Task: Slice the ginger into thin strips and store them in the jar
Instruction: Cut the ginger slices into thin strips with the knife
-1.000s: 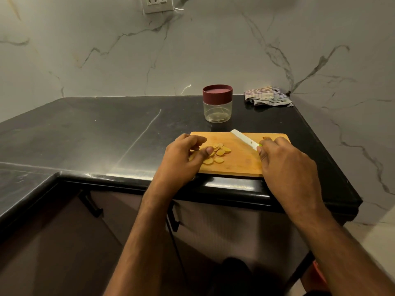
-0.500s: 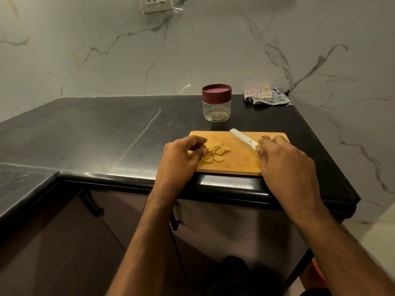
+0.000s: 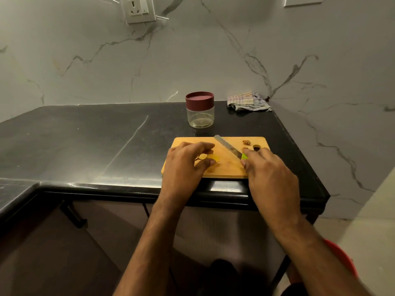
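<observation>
- The small yellow round ginger slices lie on the flat light-brown wooden cutting board, in its left half, partly under the person's fingers.
- The left hand is curled over the slices. Its fingers and thumb pinch a few of them together in a little pile.
- The right hand grips the bright green handle of the knife with the long grey blade. The blade lies low over the board, its tip pointing away and to the left. I cannot tell if it touches the wood.
- Two small brown ginger bits sit near the far right corner of the board, apart from the slices.
- I think the step now is to stack the rounds and cut them into thin strips.
- To do it well, the pile should lie flat and neat, so it does not slip.
- The left fingertips should tuck back, away from the blade.
- The knife should come down close beside the fingers in small, even cuts.
- The clear glass jar with the dark red lid stands on the shiny black stone counter, just behind the board. The lid is on and the jar looks empty, so nothing is stored yet.
- A striped crumpled cloth lies in the back corner by the grey marble wall.
</observation>
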